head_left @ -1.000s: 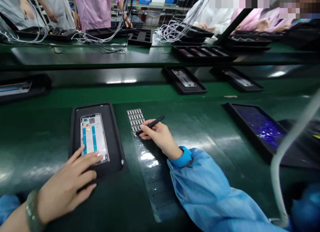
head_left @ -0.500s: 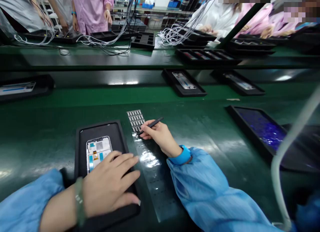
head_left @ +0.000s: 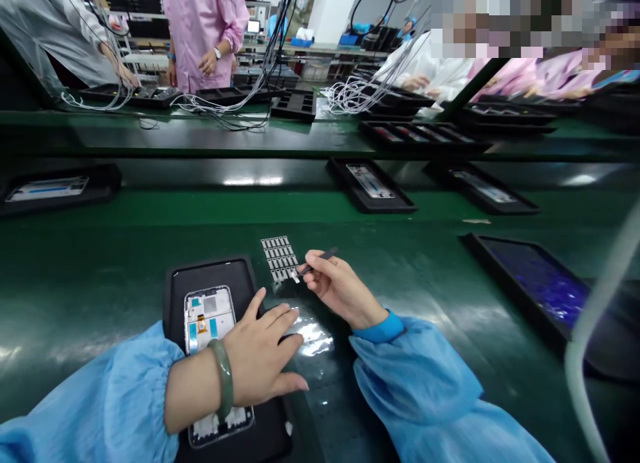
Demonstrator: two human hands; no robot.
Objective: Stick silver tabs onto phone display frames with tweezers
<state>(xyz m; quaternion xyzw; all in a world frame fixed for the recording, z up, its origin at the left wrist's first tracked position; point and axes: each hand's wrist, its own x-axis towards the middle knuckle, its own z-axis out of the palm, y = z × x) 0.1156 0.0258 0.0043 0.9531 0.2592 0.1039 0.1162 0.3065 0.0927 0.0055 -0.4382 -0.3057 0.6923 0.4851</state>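
Since the earlier frame R hand [head_left: 343, 291] has drawn back to the lower right corner of the sticker sheet [head_left: 279, 256], and L hand [head_left: 260, 356] has slid further over the phone frame [head_left: 210, 316]

L hand lies palm down across the frame, fingers spread, grip not closed on anything. Jade bangle [head_left: 225, 370] on wrist, blue gown sleeve [head_left: 100, 390] behind it. Frame sits in a black tray [head_left: 215, 270], long axis running toward the person, blue strips + small orange part showing

R grip is together, thumb + fingers clamped on black tweezers [head_left: 320, 263]. Tips point left + slightly down, right at the sheet's corner; maybe a small white piece there, too small to tell. Sheet lies just beside tray, to its upper right, long axis running roughly away from the person. R hand nearer sheet, L hand nearer frame

Shiny clear film [head_left: 313, 333] lies by L fingertips on green worktop [head_left: 400, 250]. Further off: more black trays w/ phone frames [head_left: 370, 186], bundled white cables [head_left: 350, 96], co-worker in pink gown [head_left: 200, 36]
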